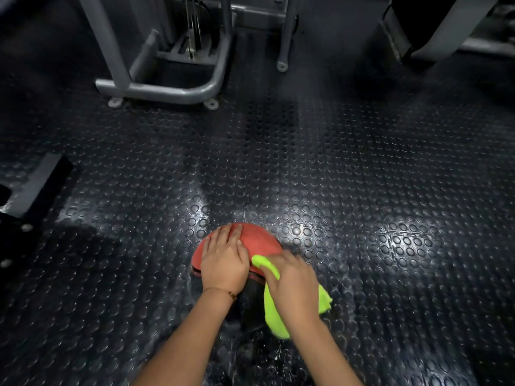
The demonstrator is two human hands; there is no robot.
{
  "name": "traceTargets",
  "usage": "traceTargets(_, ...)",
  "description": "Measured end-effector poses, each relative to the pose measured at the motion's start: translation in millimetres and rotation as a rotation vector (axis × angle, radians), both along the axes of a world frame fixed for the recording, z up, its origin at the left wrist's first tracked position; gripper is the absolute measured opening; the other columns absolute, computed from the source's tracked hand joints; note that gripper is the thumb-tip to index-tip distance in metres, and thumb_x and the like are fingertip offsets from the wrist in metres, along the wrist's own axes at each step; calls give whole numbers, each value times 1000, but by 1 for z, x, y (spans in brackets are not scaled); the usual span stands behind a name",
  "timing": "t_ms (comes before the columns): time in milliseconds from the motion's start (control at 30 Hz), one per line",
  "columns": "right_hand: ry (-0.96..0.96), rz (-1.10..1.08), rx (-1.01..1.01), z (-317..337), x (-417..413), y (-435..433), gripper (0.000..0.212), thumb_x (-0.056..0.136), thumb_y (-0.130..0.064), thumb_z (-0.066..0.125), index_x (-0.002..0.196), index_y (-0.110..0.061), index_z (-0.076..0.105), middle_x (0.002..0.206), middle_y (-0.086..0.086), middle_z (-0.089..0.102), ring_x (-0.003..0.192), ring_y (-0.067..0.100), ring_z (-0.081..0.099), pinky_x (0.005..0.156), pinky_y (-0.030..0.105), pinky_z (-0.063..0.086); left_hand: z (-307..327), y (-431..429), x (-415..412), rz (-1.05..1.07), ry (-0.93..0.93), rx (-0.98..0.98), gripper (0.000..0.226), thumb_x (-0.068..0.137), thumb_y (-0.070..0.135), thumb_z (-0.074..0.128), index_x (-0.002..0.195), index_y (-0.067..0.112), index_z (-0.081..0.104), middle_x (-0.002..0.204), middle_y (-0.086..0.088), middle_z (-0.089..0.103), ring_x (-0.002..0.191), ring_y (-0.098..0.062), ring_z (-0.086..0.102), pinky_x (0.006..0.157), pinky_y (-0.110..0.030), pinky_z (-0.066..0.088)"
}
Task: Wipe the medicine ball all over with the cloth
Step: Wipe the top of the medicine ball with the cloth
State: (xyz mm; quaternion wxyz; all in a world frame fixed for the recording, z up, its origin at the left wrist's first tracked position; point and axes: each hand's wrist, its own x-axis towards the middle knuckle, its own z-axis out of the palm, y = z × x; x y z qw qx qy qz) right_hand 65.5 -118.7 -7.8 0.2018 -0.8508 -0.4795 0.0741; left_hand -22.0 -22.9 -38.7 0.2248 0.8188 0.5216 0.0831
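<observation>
Head view, looking down at a studded black rubber floor (362, 176). The medicine ball (259, 240), red on top with a black lower section, is sitting on the floor in the lower centre of the frame. The left hand (224, 261) is lying flat on the ball's upper left surface, fingers spread and extended, palm pressing down rather than closing around anything; a thin bracelet (223, 291) is circling its wrist. The right hand (292, 282) is pressing a bright yellow-green cloth (271, 305) against the ball's right side, fingers curled over the fabric and holding it; the hand is motion-blurred, so the exact finger positions are probably not readable. Loose folds of the cloth are hanging out below and to the right of that hand. A grey tubular machine frame (167, 90) is standing in the upper left of the frame, bolted to the floor, well apart from the ball.
</observation>
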Motion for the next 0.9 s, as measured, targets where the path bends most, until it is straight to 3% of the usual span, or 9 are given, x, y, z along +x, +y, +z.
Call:
traceTargets(100, 67, -93, 0, -10, 7, 8, 26, 81, -36, 56, 88, -15, 70, 83, 7, 69, 75, 31, 63, 63, 38, 50, -2, -4, -1, 16, 10, 21, 77, 78, 41, 1, 137, 18, 43, 145, -6, 41, 136, -23, 32, 116, -38, 18)
traceTargets(233, 239, -323, -215, -22, 42, 32, 36, 89, -38, 55, 109, -10, 64, 102, 15, 68, 96, 31, 61, 76, 34, 46, -2, -13, -2, 55, 33, 28, 70, 81, 38, 6, 136, 17, 46, 143, -7, 44, 134, -26, 36, 115, -40, 21)
traceTargets(400, 138, -127, 33, -11, -4, -1, 42, 83, -50, 43, 97, -21, 70, 94, 2, 68, 82, 30, 61, 67, 36, 47, 2, -7, 0, 139, 26, -27, 72, 81, 39, 6, 133, 13, 49, 138, -12, 49, 128, -31, 42, 111, -44, 27)
traceTargets(433, 157, -143, 27, -13, -1, -2, 38, 84, -47, 45, 98, -21, 69, 94, 3, 69, 82, 30, 61, 67, 36, 48, 2, -7, 0, 131, 46, -21, 68, 82, 37, 11, 129, 10, 53, 132, -16, 54, 121, -35, 48, 105, -47, 34)
traceTargets(533, 363, -372, -129, -24, 34, 7, 34, 89, -41, 52, 112, -18, 63, 105, 9, 67, 97, 30, 62, 76, 34, 47, 10, -9, -7, 16, 270, 60, 54, 78, 35, 28, 103, 4, 64, 94, -23, 63, 81, -38, 60, 69, -46, 48)
traceTargets(600, 475, -396, -190, -25, 50, 4, 35, 89, -38, 54, 117, -18, 60, 111, 11, 67, 103, 30, 61, 80, 33, 46, 13, -7, -15, -69, 325, 167, 49, 74, 36, 33, 97, 6, 63, 83, -18, 60, 72, -34, 58, 66, -43, 47)
traceTargets(733, 458, -368, -43, -15, 44, -17, 26, 81, -43, 63, 99, -25, 64, 97, 7, 69, 91, 30, 62, 70, 32, 44, 10, -6, -1, -228, 212, 103, 67, 73, 39, 19, 127, 20, 53, 125, -8, 55, 114, -28, 52, 102, -45, 36)
traceTargets(800, 476, -368, 59, -14, 27, -26, 31, 71, -58, 61, 87, -32, 62, 91, 1, 69, 88, 25, 60, 75, 34, 44, 8, -11, 8, -89, 210, -1, 74, 73, 48, 10, 132, 24, 48, 138, -2, 48, 127, -26, 40, 106, -45, 28)
traceTargets(900, 393, -320, 92, -22, 8, -20, 47, 68, -64, 48, 84, -24, 66, 93, -2, 68, 90, 21, 53, 80, 36, 38, 1, -18, 5, 9, 209, 48, 68, 79, 49, 16, 128, 20, 52, 133, -7, 54, 124, -29, 45, 102, -47, 33)
